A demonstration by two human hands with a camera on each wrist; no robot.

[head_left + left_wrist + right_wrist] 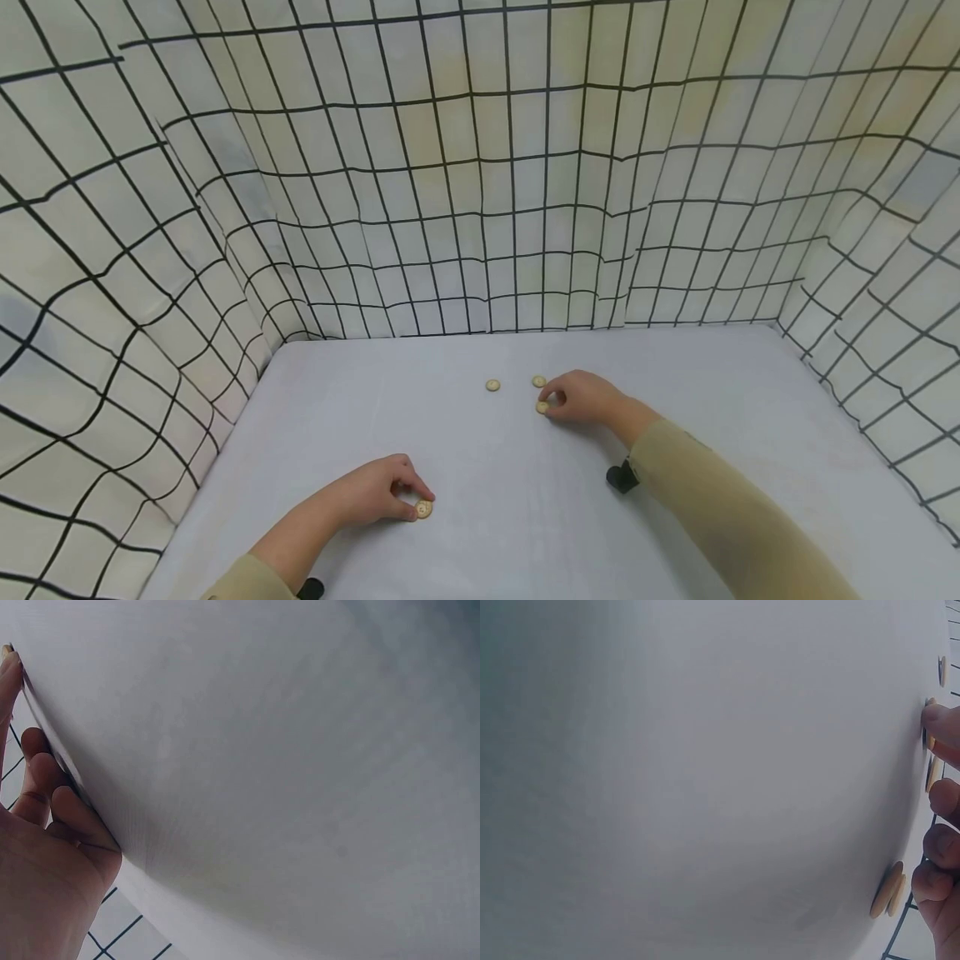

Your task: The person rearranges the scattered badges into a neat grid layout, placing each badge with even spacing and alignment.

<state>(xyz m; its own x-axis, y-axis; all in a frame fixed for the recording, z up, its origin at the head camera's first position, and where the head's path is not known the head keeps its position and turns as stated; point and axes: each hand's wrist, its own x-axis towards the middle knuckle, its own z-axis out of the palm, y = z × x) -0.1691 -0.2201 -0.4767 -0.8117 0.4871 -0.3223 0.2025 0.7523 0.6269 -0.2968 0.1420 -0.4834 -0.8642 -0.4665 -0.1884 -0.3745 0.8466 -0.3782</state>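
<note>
My left hand [378, 492] pinches a round pale-wood button [423, 508] with small marks on its face between thumb and index finger, low over the white tabletop. Only its edge shows as a button [6, 650] at the border of the left wrist view. Farther off, my right hand [588, 396] holds another button [542, 407] by thumb and forefinger, right at the table. Just beyond those fingers lies a third button [539, 381], and to its left is one more button [492, 385]. In the right wrist view, the thumb [941, 720] rests over a button's edge.
Two overlapping buttons [887, 890] show beside the curled fingers in the right wrist view. White tabletop [480, 467] spreads under both hands. Pale walls with a black grid [480, 192] close it in at the back and sides. A small black device [622, 477] hangs at the right cuff.
</note>
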